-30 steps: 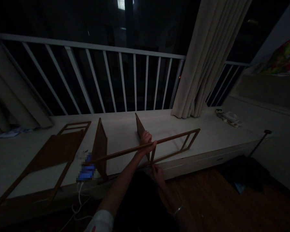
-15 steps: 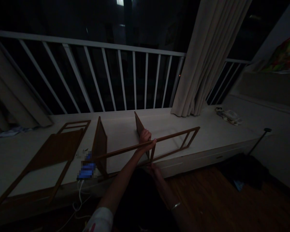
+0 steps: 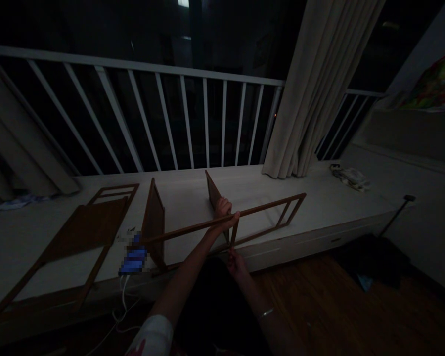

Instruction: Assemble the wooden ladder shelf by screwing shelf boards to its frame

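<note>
Inspecting the dim head view, the examiner took the white platform point(image 3: 185, 198) under the railing point(image 3: 207, 75) as reference for all positions.

Position of the work: the wooden frame point(image 3: 259, 208), two long rails joined by short struts, stood on edge along the platform's near edge. Its long axis ran left to right, rising slightly towards the right end. It lay straight ahead of the person, across both forearms, and leaned against two upright panels, one point(image 3: 154, 222) left of the platform's middle and one point(image 3: 214, 193) at its middle.

Hands: the left hand point(image 3: 225, 213) was the higher and farther one. It was closed round the frame's upper rail at about mid-length, fingers wrapped over the top, beside the middle panel. The right hand point(image 3: 236, 260) was lower and nearer the person, at the foot of the short strut point(image 3: 234, 235) by the platform's front edge. Its fingers looked bunched and narrow, touching or nearly touching the lower rail. Whether they pinched anything could not be told in the poor light.

Other items: a second frame point(image 3: 85, 227) lay flat on the platform's left part. A blurred blue object point(image 3: 133, 259) sat at the near edge beside the left panel. A curtain point(image 3: 319, 84) hung over the platform's far right.
</note>
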The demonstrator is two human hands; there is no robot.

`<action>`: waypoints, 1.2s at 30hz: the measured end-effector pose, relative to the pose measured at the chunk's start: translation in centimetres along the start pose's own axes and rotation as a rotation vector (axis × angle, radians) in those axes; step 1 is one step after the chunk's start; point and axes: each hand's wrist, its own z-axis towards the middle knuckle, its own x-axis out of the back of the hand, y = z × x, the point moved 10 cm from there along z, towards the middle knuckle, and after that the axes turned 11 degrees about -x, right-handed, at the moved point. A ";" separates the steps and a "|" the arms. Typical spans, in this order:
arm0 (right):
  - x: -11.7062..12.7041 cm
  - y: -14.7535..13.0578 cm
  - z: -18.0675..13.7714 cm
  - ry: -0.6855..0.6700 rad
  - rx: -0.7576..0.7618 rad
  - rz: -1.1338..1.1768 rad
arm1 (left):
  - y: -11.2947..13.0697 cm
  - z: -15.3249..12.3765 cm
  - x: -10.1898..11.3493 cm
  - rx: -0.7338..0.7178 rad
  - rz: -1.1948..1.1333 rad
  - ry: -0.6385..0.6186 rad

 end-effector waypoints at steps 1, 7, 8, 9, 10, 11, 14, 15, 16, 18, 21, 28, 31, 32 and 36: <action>0.0 -0.1 -0.2 0.013 0.016 -0.023 | 0.0 0.0 0.1 0.003 -0.001 0.002; 0.1 -1.3 -1.9 0.101 0.214 -0.234 | 0.2 -0.1 0.2 0.014 -0.012 0.012; 0.2 -1.6 -2.2 0.116 0.262 -0.278 | 0.3 -0.1 0.1 0.013 -0.018 0.008; 0.2 -1.9 -2.4 0.131 0.312 -0.331 | 0.4 -0.2 0.1 0.011 -0.026 0.002; 0.3 -2.2 -2.7 0.147 0.365 -0.392 | 0.6 -0.2 0.0 0.009 -0.035 -0.004; 0.3 -2.5 -2.9 0.161 0.421 -0.463 | 0.7 -0.3 0.0 0.007 -0.042 -0.009; 0.1 -2.9 -3.5 0.191 0.552 -0.693 | 1.0 -0.4 0.0 0.017 -0.057 -0.004; 0.1 -2.9 -3.6 0.192 0.562 -0.744 | 1.0 -0.5 0.1 0.024 -0.060 0.000; 0.1 -2.8 -3.6 0.185 0.557 -0.786 | 1.1 -0.6 0.1 0.030 -0.063 0.004; -0.1 -2.8 -3.6 0.168 0.541 -0.866 | 1.1 -0.6 0.0 0.033 -0.067 0.004; -0.4 -3.2 -3.9 0.180 0.548 -1.063 | 1.0 -0.6 -0.2 0.028 -0.064 0.003; -1.3 -4.6 -5.2 0.428 0.624 -1.720 | 1.0 -0.5 0.0 0.025 -0.036 0.017; -1.7 -4.5 -5.4 0.475 0.620 -1.852 | 1.0 -0.5 -0.1 0.016 -0.025 0.007; -1.9 -4.4 -5.4 0.473 0.620 -1.879 | 1.0 -0.5 -0.1 0.015 -0.023 0.003; -2.2 -4.2 -5.4 0.461 0.635 -1.898 | 0.9 -0.4 -0.2 0.022 -0.020 -0.011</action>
